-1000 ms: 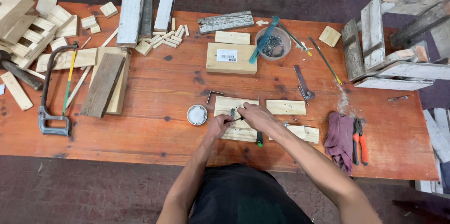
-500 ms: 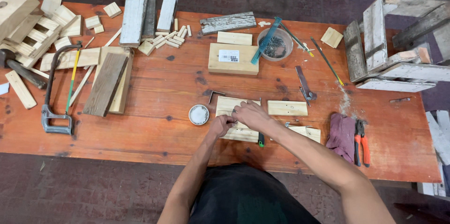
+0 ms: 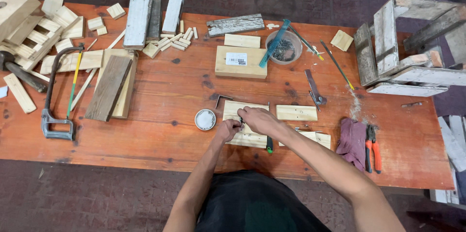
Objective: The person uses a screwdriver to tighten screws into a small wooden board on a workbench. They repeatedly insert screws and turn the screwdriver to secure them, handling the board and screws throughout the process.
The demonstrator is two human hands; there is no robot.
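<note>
Both my hands meet over a pale wooden board (image 3: 233,110) lying near the front edge of the red-brown table (image 3: 160,91). My left hand (image 3: 227,129) pinches a small dark metal piece against the board. My right hand (image 3: 258,119) is closed around a tool over the same spot; its green-tipped handle (image 3: 269,145) sticks out below the hand. What the small piece is, I cannot make out. A small round white lid (image 3: 205,119) sits just left of my left hand.
Two more pale boards (image 3: 296,112) (image 3: 318,138) lie right of my hands, then a purple cloth (image 3: 353,140) and orange pliers (image 3: 373,147). A hacksaw (image 3: 57,97), planks and wood offcuts fill the left. A bowl of nails (image 3: 284,47) and a wooden crate (image 3: 412,42) stand farther back.
My hands stay on the same board; the right hand has shifted slightly over the small piece. Nothing else on the table has moved.
</note>
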